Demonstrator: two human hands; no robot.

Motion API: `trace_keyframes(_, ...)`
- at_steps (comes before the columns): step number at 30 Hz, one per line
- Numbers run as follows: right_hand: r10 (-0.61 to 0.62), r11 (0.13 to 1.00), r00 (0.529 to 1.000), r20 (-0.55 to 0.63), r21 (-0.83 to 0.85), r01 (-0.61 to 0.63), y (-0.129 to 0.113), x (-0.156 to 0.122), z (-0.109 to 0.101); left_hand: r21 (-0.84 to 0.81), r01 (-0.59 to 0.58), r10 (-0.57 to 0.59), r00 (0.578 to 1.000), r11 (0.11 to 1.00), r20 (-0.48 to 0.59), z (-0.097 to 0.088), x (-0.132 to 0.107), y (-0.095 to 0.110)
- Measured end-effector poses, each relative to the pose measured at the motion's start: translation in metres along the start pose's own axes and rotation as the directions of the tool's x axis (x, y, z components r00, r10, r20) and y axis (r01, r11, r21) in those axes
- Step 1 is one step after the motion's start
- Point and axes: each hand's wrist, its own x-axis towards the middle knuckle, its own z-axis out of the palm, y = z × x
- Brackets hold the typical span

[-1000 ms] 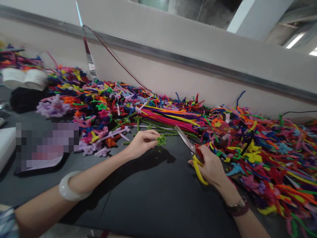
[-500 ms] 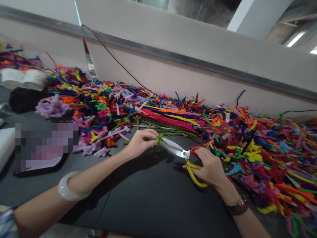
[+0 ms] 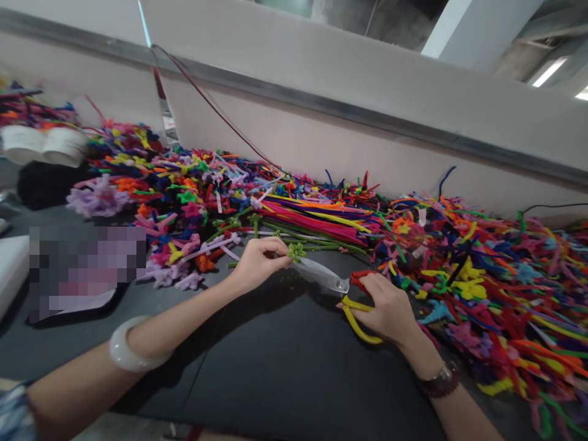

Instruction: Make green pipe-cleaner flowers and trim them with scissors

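Observation:
Between thumb and fingers, my left hand (image 3: pixel 261 264) pinches a small green pipe-cleaner flower (image 3: pixel 297 250) just above the dark table. My right hand (image 3: pixel 388 309) grips a pair of scissors (image 3: pixel 340 285) with one red and one yellow handle. The scissor blades point left, and their tips are at the lower edge of the green flower; whether they touch it I cannot tell. Small green bits of fluff (image 3: pixel 290 277) lie on the table under the flower. Green pipe-cleaner stems (image 3: pixel 316 245) lie just behind both hands.
A bundle of long pink, yellow and purple pipe cleaners (image 3: pixel 316 219) lies behind the hands. Heaped coloured pipe cleaners (image 3: pixel 473 275) line the pale partition (image 3: pixel 321 131). At left stand white cups (image 3: pixel 64 147) near a pixelated flat object (image 3: pixel 89 275). A dark table (image 3: pixel 285 367) spreads in front.
The green flower has turned so its petals face more toward me. The scissor blades have closed further, and the scissors have shifted slightly left. Both arms are nearly still.

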Motion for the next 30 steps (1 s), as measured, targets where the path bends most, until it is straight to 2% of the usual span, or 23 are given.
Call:
trace_keyframes(10, 0.0, 1.0, 1.0, 0.001, 0.003, 0.0, 0.0023, -0.0008, 0.001, -0.044, 0.024, -0.025, 0.999, 0.999, -0.025, 0.0014, -0.0006, 0.0036)
trace_keyframes(22, -0.013, 0.999, 1.0, 0.004, -0.034, 0.013, 0.0056, -0.0011, -0.0012, -0.054, 0.041, -0.041, 0.999, 0.998, -0.005, 0.0012, -0.001, 0.0)
trace_keyframes(27, 0.088, 0.996, 0.995, -0.046, 0.028, -0.087, 0.0044, 0.0004, -0.0012, -0.059, 0.059, -0.061, 0.998, 0.997, -0.024, 0.0013, -0.0004, 0.0008)
trace_keyframes(30, 0.147, 0.989, 0.989, 0.016, 0.01, -0.147, 0.0039, 0.0014, -0.003, -0.058, 0.064, -0.066, 0.997, 0.996, -0.033, 0.0008, 0.0003, 0.0005)
